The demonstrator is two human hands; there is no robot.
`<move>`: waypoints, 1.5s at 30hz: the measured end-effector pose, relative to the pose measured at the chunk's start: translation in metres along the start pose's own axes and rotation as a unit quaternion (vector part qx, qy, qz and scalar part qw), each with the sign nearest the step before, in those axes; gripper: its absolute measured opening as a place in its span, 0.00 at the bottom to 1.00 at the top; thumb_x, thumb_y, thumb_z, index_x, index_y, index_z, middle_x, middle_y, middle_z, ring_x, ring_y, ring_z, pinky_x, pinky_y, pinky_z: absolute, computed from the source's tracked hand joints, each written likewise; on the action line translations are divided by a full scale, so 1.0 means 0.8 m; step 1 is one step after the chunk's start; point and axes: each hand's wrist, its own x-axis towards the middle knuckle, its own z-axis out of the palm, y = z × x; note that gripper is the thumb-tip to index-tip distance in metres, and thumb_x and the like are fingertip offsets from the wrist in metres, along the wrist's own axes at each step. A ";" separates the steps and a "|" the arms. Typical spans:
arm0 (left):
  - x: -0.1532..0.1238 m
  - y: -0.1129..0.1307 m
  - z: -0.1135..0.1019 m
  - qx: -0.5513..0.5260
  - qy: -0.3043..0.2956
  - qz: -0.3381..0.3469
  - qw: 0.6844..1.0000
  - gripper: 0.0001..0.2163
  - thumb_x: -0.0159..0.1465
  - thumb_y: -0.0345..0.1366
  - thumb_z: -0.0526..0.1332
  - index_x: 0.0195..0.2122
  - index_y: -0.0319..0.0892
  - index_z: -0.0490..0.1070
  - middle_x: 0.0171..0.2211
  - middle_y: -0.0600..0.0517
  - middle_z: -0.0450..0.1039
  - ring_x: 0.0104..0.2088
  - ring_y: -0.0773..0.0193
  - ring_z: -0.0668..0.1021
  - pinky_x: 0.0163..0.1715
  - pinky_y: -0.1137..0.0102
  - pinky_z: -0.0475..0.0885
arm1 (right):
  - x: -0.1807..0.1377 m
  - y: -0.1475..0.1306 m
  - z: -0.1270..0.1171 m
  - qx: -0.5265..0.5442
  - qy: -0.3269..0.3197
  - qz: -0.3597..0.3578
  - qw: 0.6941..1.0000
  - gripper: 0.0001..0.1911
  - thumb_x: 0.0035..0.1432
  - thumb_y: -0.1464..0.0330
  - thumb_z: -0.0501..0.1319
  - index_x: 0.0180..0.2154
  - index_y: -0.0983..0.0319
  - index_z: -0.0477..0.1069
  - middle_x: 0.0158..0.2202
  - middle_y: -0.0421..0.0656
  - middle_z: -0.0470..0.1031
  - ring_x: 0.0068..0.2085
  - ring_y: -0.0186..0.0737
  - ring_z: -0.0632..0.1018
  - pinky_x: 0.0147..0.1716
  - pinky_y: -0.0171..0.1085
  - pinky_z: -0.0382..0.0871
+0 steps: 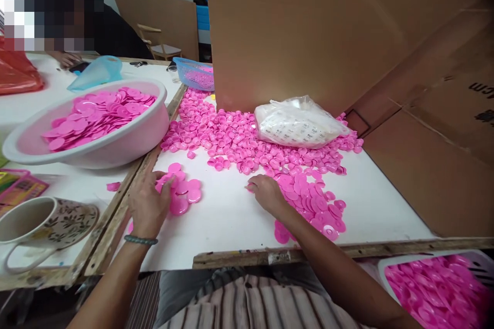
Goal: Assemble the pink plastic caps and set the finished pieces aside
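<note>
On the left of the white table, my left hand curves its thumb and fingers around a pink plastic disc. Beside it lies a small group of glossy pink discs. My right hand is closed, with a bit of a pink plastic piece showing at its fingertips; most of that piece is hidden. A loose pile of flat pink discs spreads next to my right wrist. Behind both hands is a broad heap of small pink cup-shaped pieces.
A clear plastic bag of white contents rests on the heap, before cardboard walls. Left are a basin of pink discs and a mug. A basket is lower right. Another person leans over the far table.
</note>
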 end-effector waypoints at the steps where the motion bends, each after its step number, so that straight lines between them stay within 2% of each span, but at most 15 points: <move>1: -0.005 0.007 0.002 0.003 0.011 0.014 1.000 0.08 0.61 0.40 0.54 0.37 0.43 0.67 0.33 0.48 0.69 0.35 0.56 0.71 0.36 0.62 0.65 | -0.007 -0.003 0.001 0.020 -0.002 -0.002 1.000 0.10 0.59 0.69 0.55 0.29 0.62 0.73 0.29 0.42 0.74 0.31 0.36 0.73 0.31 0.34 0.64; 4: -0.025 0.036 0.013 -0.044 -0.025 0.055 0.997 0.09 0.62 0.39 0.53 0.39 0.40 0.66 0.36 0.47 0.68 0.39 0.56 0.71 0.38 0.64 0.66 | -0.025 0.000 -0.007 0.082 0.026 -0.012 0.996 0.10 0.60 0.71 0.53 0.33 0.62 0.73 0.32 0.42 0.75 0.33 0.34 0.74 0.33 0.33 0.65; 8: -0.052 0.076 0.035 -0.146 -0.160 0.084 0.973 0.08 0.62 0.38 0.54 0.38 0.41 0.67 0.35 0.49 0.70 0.36 0.60 0.72 0.36 0.67 0.67 | -0.034 0.030 -0.030 0.057 0.078 0.021 0.995 0.11 0.60 0.72 0.51 0.36 0.63 0.73 0.36 0.44 0.75 0.37 0.38 0.73 0.36 0.37 0.66; 10: -0.056 0.093 0.047 -0.168 -0.201 0.110 0.959 0.11 0.61 0.41 0.56 0.40 0.41 0.67 0.37 0.48 0.70 0.38 0.59 0.71 0.39 0.66 0.67 | -0.030 0.042 -0.036 -0.003 0.061 0.017 0.998 0.08 0.58 0.70 0.55 0.35 0.63 0.73 0.36 0.45 0.74 0.39 0.41 0.72 0.36 0.38 0.66; 13: -0.053 0.117 0.064 -0.186 -0.243 0.171 0.937 0.17 0.58 0.43 0.60 0.46 0.41 0.66 0.43 0.47 0.69 0.42 0.56 0.69 0.42 0.64 0.66 | -0.024 0.048 -0.031 -0.084 0.013 -0.031 0.996 0.06 0.55 0.71 0.58 0.34 0.62 0.73 0.35 0.46 0.73 0.39 0.43 0.70 0.34 0.38 0.64; 17: -0.047 0.136 0.088 -0.196 -0.281 0.204 0.917 0.20 0.55 0.40 0.63 0.48 0.40 0.65 0.43 0.48 0.71 0.42 0.56 0.69 0.41 0.65 0.66 | -0.028 0.042 -0.013 -0.070 0.020 -0.039 0.997 0.08 0.57 0.72 0.56 0.38 0.63 0.72 0.34 0.47 0.73 0.37 0.42 0.70 0.32 0.37 0.64; 20: -0.048 0.138 0.099 -0.200 -0.288 0.184 0.918 0.20 0.56 0.37 0.63 0.49 0.40 0.64 0.42 0.49 0.72 0.42 0.57 0.69 0.39 0.66 0.66 | -0.037 0.038 -0.005 0.007 0.047 -0.043 0.998 0.13 0.58 0.69 0.55 0.45 0.63 0.69 0.35 0.46 0.72 0.38 0.41 0.71 0.34 0.38 0.66; 23: -0.050 0.137 0.101 -0.208 -0.298 0.182 0.914 0.13 0.59 0.33 0.60 0.46 0.42 0.67 0.38 0.50 0.73 0.41 0.59 0.69 0.39 0.67 0.66 | -0.043 0.034 -0.003 0.081 0.065 -0.044 0.994 0.18 0.59 0.69 0.52 0.51 0.63 0.64 0.37 0.46 0.69 0.35 0.39 0.70 0.31 0.36 0.67; 26: -0.049 0.135 0.100 -0.212 -0.302 0.187 0.910 0.08 0.60 0.32 0.56 0.41 0.42 0.69 0.35 0.50 0.72 0.39 0.60 0.70 0.39 0.68 0.65 | -0.044 0.030 -0.004 0.104 0.084 -0.044 0.990 0.18 0.60 0.69 0.50 0.52 0.63 0.64 0.38 0.47 0.64 0.34 0.37 0.69 0.29 0.34 0.66; 30: -0.044 0.123 0.096 -0.193 -0.276 0.155 0.929 0.07 0.60 0.32 0.56 0.40 0.42 0.69 0.34 0.50 0.71 0.38 0.59 0.70 0.37 0.68 0.65 | -0.046 0.030 -0.007 0.057 0.082 -0.039 0.994 0.12 0.60 0.69 0.51 0.43 0.63 0.69 0.37 0.46 0.63 0.33 0.37 0.68 0.28 0.34 0.64; 33: -0.041 0.111 0.094 -0.188 -0.271 0.125 0.936 0.07 0.59 0.33 0.56 0.39 0.42 0.67 0.34 0.50 0.70 0.37 0.60 0.70 0.34 0.68 0.65 | -0.046 0.029 -0.012 -0.035 0.117 -0.004 0.992 0.09 0.57 0.66 0.56 0.36 0.63 0.71 0.38 0.48 0.65 0.39 0.43 0.67 0.34 0.39 0.63; 35: -0.041 0.109 0.094 -0.193 -0.276 0.113 0.935 0.08 0.58 0.33 0.57 0.39 0.42 0.67 0.34 0.51 0.70 0.37 0.60 0.71 0.34 0.69 0.65 | -0.037 0.022 -0.014 -0.076 0.159 0.013 0.984 0.09 0.57 0.64 0.56 0.35 0.63 0.71 0.42 0.49 0.65 0.43 0.47 0.66 0.38 0.43 0.61; 37: -0.042 0.111 0.094 -0.202 -0.287 0.118 0.929 0.09 0.57 0.33 0.58 0.40 0.42 0.67 0.34 0.51 0.70 0.37 0.60 0.71 0.34 0.69 0.65 | -0.018 0.011 -0.013 -0.065 0.171 0.006 0.983 0.10 0.59 0.66 0.53 0.36 0.63 0.71 0.42 0.49 0.66 0.43 0.45 0.66 0.39 0.43 0.60; 42: -0.048 0.120 0.092 -0.236 -0.342 0.154 0.896 0.09 0.56 0.34 0.60 0.39 0.44 0.70 0.34 0.52 0.71 0.37 0.61 0.71 0.35 0.70 0.65 | 0.035 -0.009 -0.018 0.074 0.064 -0.054 0.994 0.10 0.59 0.72 0.52 0.40 0.62 0.70 0.38 0.45 0.71 0.39 0.38 0.70 0.37 0.35 0.62; 45: -0.052 0.117 0.085 -0.231 -0.364 0.142 0.891 0.10 0.56 0.33 0.61 0.39 0.43 0.70 0.34 0.51 0.71 0.36 0.61 0.72 0.34 0.70 0.66 | 0.020 -0.002 -0.035 0.114 0.019 -0.049 0.992 0.11 0.60 0.71 0.51 0.41 0.62 0.70 0.37 0.43 0.73 0.38 0.36 0.71 0.37 0.34 0.62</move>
